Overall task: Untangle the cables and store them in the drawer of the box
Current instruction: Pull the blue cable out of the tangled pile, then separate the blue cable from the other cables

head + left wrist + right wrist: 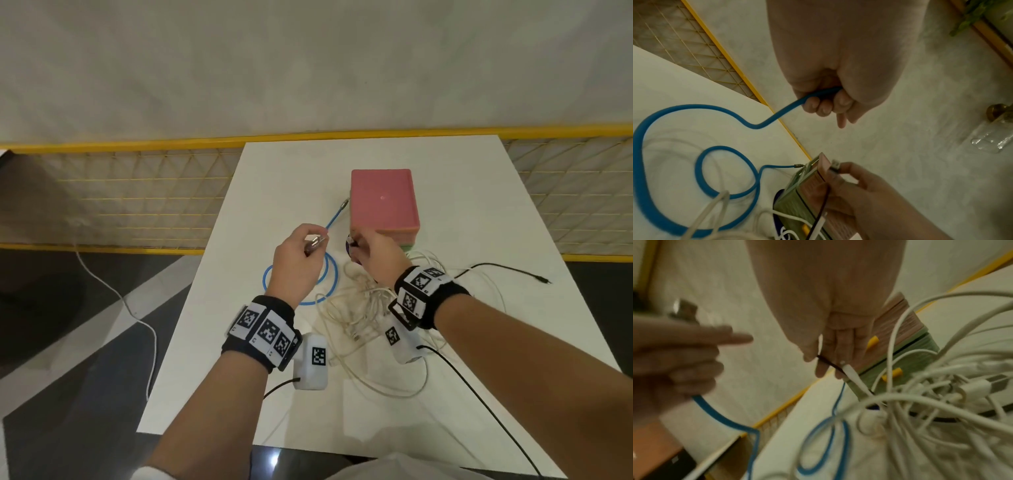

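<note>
My left hand (298,257) is raised over the white table (462,212) and grips the blue cable (335,216) near its metal plug (684,309). The rest of that blue cable (701,162) lies in loops on the table. Its far plug (798,165) lies beside the pink box (383,202). My right hand (373,257) is in front of the box and pinches a thin dark cable (828,362) by its plug (835,165). A tangle of white cables (363,301) lies under my right wrist. The box's drawer fronts carry yellow handles (892,373).
A thin black cable (507,267) trails over the table's right side. A yellow mesh fence (137,192) runs behind the table. A white cord (113,291) lies on the floor at the left. A glass bottle (990,139) shows in the left wrist view.
</note>
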`<state>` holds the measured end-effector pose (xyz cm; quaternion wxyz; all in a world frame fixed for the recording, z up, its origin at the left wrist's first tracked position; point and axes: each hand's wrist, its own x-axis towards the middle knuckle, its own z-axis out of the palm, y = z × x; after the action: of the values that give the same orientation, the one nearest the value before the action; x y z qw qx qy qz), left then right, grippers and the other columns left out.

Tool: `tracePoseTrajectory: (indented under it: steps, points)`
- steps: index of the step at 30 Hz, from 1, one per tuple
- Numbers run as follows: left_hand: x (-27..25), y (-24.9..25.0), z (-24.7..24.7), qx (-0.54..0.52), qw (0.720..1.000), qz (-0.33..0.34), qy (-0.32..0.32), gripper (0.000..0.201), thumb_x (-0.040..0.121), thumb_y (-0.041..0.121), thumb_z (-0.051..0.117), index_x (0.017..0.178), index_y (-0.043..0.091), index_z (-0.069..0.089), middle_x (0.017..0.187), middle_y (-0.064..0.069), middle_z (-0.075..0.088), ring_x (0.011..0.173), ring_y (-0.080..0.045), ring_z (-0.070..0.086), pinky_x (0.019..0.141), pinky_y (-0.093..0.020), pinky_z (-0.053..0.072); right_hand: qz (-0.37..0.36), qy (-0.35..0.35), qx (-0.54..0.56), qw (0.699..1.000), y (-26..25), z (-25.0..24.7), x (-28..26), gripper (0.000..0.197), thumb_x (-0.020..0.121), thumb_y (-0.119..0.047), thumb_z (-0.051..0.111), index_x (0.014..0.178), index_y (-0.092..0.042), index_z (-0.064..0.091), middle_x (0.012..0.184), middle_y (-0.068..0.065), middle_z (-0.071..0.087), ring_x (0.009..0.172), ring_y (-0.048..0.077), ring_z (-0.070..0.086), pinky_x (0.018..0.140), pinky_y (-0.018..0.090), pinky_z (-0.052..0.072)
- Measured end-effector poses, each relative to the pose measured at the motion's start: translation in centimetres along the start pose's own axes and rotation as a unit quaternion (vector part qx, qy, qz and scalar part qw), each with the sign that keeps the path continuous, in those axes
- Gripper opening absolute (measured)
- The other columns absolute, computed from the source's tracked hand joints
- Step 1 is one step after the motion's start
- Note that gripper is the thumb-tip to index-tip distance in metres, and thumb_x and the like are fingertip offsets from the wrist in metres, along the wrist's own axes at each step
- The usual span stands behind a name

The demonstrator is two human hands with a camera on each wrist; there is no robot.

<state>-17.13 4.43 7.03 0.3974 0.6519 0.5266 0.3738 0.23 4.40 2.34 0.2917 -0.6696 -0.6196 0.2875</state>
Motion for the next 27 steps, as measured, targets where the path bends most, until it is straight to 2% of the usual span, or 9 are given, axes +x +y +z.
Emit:
tracePoseTrajectory:
  steps: [3,6,10,13,16,18,22,24,27]
  points:
    - [0.4,1.2,-0.2,-0.013,1.0,-0.01,-0.017,0.024,0.102,0.026,0.045,0.109,0.019,0.067,0.062,0.008,0.053,0.05,0.0,0.045,0.056,-0.012,0.037,-0.03,0.062,0.182,0.981,-2.4,-2.1,-1.2,0.007,0.092,-0.008,0.057,0.098,-0.01,0.055,0.081,0.01,0.068,0.066,0.016,0.062,0.061,0.007,0.045]
    - [0.3,2.9,0.6,-0.064,0.995,-0.015,-0.072,0.032,0.104,0.033,0.039,0.117,0.021,0.065,0.067,0.008,0.055,0.057,-0.009,0.041,0.055,-0.02,0.038,-0.081,0.066,0.278,0.955,-3.8,-3.5,-2.6,0.021,0.09,-0.011,0.062,0.094,-0.023,0.045,0.073,0.013,0.07,0.062,0.02,0.067,0.066,0.026,0.055]
    - [-0.4,4.6,2.3,-0.125,0.988,-0.015,-0.086,0.029,0.1,0.027,0.051,0.112,0.005,0.066,0.06,0.014,0.06,0.057,0.002,0.053,0.057,-0.01,0.041,-0.111,0.081,0.306,0.942,-4.1,-3.8,-3.8,0.029,0.089,-0.006,0.061,0.092,-0.027,0.041,0.075,0.011,0.07,0.07,0.032,0.07,0.074,0.045,0.058]
    - [-0.4,4.5,2.7,-0.121,0.991,0.006,-0.058,0.027,0.096,0.025,0.059,0.106,0.002,0.066,0.083,-0.009,0.065,0.072,-0.01,0.06,0.06,-0.009,0.044,-0.113,0.076,0.331,0.934,-3.8,-3.8,-4.6,0.026,0.091,-0.004,0.058,0.097,-0.023,0.042,0.082,0.017,0.07,0.076,0.032,0.071,0.079,0.043,0.057]
    - [-0.4,5.0,2.7,-0.138,0.99,0.017,-0.007,0.025,0.101,0.028,0.049,0.093,0.01,0.065,0.072,0.005,0.061,0.064,-0.006,0.052,0.06,-0.012,0.041,-0.092,0.035,0.278,0.956,-3.0,-3.4,-5.1,0.018,0.093,-0.011,0.057,0.1,-0.022,0.045,0.084,0.012,0.07,0.077,0.017,0.069,0.081,0.039,0.054]
    - [-0.3,5.6,2.4,-0.181,0.983,0.016,0.011,0.03,0.103,0.031,0.041,0.084,0.015,0.057,0.072,0.006,0.063,0.067,-0.008,0.053,0.064,-0.018,0.042,-0.079,0.005,0.227,0.971,-2.2,-2.7,-5.4,0.005,0.096,-0.013,0.051,0.1,-0.011,0.05,0.082,0.005,0.065,0.075,0.012,0.064,0.08,0.044,0.052]
    - [-0.6,6.3,2.6,-0.219,0.975,0.013,-0.042,0.036,0.103,0.038,0.04,0.075,0.016,0.043,0.053,0.012,0.038,0.059,-0.015,0.043,0.064,-0.036,0.043,-0.109,-0.006,0.201,0.973,-2.2,-2.1,-5.5,0.013,0.098,-0.016,0.047,0.103,-0.008,0.056,0.089,0.017,0.062,0.071,0.016,0.056,0.077,0.038,0.05]
    - [-0.4,6.9,2.2,-0.231,0.973,0.002,-0.01,0.04,0.1,0.038,0.048,0.066,0.019,0.039,0.048,0.013,0.031,0.045,-0.009,0.03,0.052,-0.031,0.034,-0.119,-0.025,0.148,0.981,-2.1,-2.1,-5.7,0.014,0.099,-0.017,0.045,0.092,-0.015,0.057,0.079,0.01,0.059,0.07,0.021,0.054,0.071,0.032,0.046]
    - [0.3,8.7,0.0,-0.335,0.94,-0.021,0.056,0.043,0.097,0.027,0.058,0.062,0.024,0.032,0.045,0.012,0.022,0.038,-0.006,0.016,0.04,-0.021,0.015,-0.116,-0.053,0.038,0.991,0.2,-1.8,-6.2,0.021,0.099,-0.026,0.04,0.08,-0.026,0.05,0.071,-0.007,0.052,0.068,0.013,0.05,0.068,0.029,0.041]
